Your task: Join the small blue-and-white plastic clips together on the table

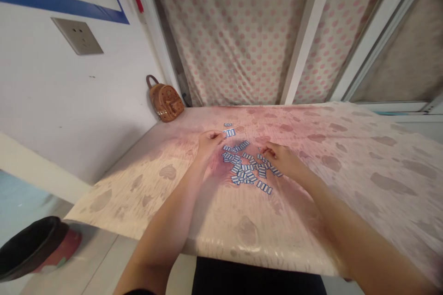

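My left hand (210, 142) is closed in a pinch on a small strip of white labels with blue borders (230, 132), raised a little over the table. My right hand (277, 154) is closed too, thumb and fingertips together at the right side of the pile; a tiny pale bit shows at its fingertips, too small to name. Between and below the hands lies a loose pile of similar label strips (244, 173), several overlapping. One separate strip (265, 187) lies at the pile's near right, and another small strip (228, 124) lies just beyond my left hand.
A patterned cloth (166, 221) covers the table. At its far left corner, a small brown backpack (168, 103) leans by the wall. Behind the table hangs a dotted curtain (235, 32). A dark-rimmed bin (38, 249) stands on the floor at left.
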`<act>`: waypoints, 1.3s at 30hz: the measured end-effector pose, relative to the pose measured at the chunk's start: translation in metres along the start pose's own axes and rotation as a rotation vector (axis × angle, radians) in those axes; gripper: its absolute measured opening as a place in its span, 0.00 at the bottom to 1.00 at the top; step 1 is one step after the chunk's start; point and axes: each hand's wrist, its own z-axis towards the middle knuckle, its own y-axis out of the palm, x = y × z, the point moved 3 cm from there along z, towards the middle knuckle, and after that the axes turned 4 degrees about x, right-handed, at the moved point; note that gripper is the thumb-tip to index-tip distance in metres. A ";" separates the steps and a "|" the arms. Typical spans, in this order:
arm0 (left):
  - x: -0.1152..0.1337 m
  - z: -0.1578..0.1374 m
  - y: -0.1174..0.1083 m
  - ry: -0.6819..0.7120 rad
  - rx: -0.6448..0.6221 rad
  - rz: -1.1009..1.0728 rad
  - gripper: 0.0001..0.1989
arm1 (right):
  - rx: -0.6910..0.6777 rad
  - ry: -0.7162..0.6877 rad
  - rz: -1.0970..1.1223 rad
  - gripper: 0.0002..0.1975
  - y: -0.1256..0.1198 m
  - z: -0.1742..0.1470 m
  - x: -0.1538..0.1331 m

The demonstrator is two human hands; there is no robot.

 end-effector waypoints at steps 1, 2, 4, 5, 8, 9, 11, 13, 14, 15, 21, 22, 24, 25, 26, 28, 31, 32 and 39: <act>0.000 -0.001 0.002 -0.020 -0.042 -0.023 0.13 | 0.022 0.003 0.050 0.09 0.003 0.000 -0.002; 0.000 -0.003 0.004 -0.032 -0.087 -0.040 0.14 | 0.035 0.011 0.118 0.09 0.005 0.000 -0.003; 0.002 -0.008 0.012 -0.030 -0.175 -0.052 0.15 | 0.028 0.040 0.285 0.11 0.011 0.001 -0.005; 0.003 -0.011 0.017 -0.026 -0.216 -0.048 0.14 | 0.015 0.059 0.370 0.11 0.013 0.002 -0.006; 0.004 -0.022 0.031 -0.013 -0.334 -0.036 0.14 | -0.004 0.104 0.555 0.12 0.018 0.003 -0.007; 0.003 -0.025 0.036 -0.013 -0.370 -0.043 0.14 | -0.004 0.108 0.578 0.11 0.019 0.003 -0.007; 0.001 -0.030 0.043 -0.015 -0.427 -0.061 0.15 | 0.001 0.109 0.576 0.11 0.022 0.003 -0.007; -0.002 -0.032 0.048 -0.021 -0.461 -0.063 0.17 | 0.014 0.107 0.543 0.11 0.023 0.002 -0.006; -0.004 -0.032 0.049 -0.019 -0.475 -0.057 0.18 | 0.028 0.110 0.528 0.11 0.024 0.002 -0.005; -0.005 -0.031 0.049 -0.008 -0.479 -0.046 0.18 | 0.041 0.115 0.516 0.11 0.024 0.002 -0.004; -0.017 -0.004 0.012 0.114 -0.054 0.428 0.05 | 0.148 0.118 0.449 0.11 0.018 0.002 0.000; -0.020 -0.001 0.006 0.101 0.004 0.522 0.03 | 0.161 0.113 0.438 0.11 0.016 0.002 0.001; -0.026 0.004 -0.002 0.060 0.026 0.626 0.02 | 0.173 0.113 0.424 0.11 0.014 0.002 0.001; -0.028 0.005 -0.003 0.046 0.004 0.643 0.03 | 0.175 0.116 0.422 0.11 0.014 0.002 0.002; -0.030 0.005 -0.002 0.036 -0.024 0.651 0.04 | 0.176 0.119 0.424 0.11 0.014 0.003 0.002; -0.032 0.005 0.001 0.023 -0.072 0.657 0.06 | 0.179 0.120 0.433 0.11 0.014 0.003 0.003; -0.034 0.004 0.006 -0.008 -0.090 0.661 0.06 | 0.181 0.118 0.445 0.11 0.014 0.002 0.003; -0.035 0.005 0.007 -0.015 -0.087 0.656 0.05 | 0.181 0.117 0.445 0.11 0.014 0.002 0.003; -0.030 0.010 0.003 -0.007 -0.039 0.440 0.04 | 0.215 0.106 0.458 0.10 0.012 0.002 0.000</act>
